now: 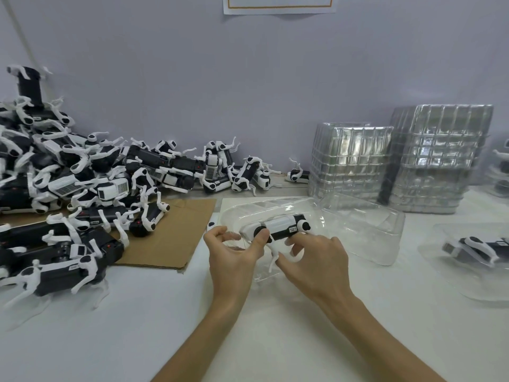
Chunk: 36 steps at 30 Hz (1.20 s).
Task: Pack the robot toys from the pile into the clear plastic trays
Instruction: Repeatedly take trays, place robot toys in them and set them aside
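Note:
A black-and-white robot dog toy lies on its side over an open clear plastic tray in the middle of the table. My left hand holds the toy's left end, thumb on its black hip joint. My right hand grips the toy's white legs near its lower right side. A big pile of the same robot toys fills the left of the table and runs along the wall.
Two tall stacks of clear trays stand at the back right. A packed tray with a robot toy lies at the right edge. A brown cardboard sheet lies under the pile's near side.

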Motion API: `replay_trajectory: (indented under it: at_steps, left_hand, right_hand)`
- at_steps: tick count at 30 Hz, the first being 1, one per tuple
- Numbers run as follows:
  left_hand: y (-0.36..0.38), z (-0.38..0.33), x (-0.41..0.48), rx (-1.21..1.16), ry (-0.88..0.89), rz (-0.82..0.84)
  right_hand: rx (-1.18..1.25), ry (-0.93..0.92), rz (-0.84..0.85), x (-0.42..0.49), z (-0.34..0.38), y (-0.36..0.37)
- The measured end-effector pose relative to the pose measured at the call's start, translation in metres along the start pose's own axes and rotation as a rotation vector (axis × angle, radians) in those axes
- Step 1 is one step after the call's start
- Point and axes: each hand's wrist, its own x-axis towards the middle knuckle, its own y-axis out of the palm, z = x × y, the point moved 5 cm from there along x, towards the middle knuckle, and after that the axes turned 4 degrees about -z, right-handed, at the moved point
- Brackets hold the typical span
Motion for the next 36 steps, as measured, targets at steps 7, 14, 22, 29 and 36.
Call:
replay_trajectory:
  at_steps: [7, 14, 22, 29, 36]
  left_hand:
    - [-0.025, 0.015, 0.03, -0.072, -0.16, -0.075]
    - [-0.015, 0.019, 0.027, 0.11, -0.094, 0.142]
    - [0.015, 0.013, 0.0, 0.132, -0.082, 0.502]
    - [0.027, 0.019, -0.015, 0.082, -0.185, 0.762]
    - [0.028, 0.023, -0.014, 0.098, -0.185, 0.716]
  right_hand:
    - [0.264, -0.137, 0.035, 0.003, 0.008, -0.01]
    - [0.163, -0.249, 0.073, 0.002, 0.023, -0.016]
    - [0.081, -0.197, 0.238, 0.011, 0.018, -0.031]
    - [-0.072, -0.245, 0.735, 0.004, 0.0, -0.032]
    - [-0.26, -0.109, 0.592, -0.011, -0.063, -0.071]
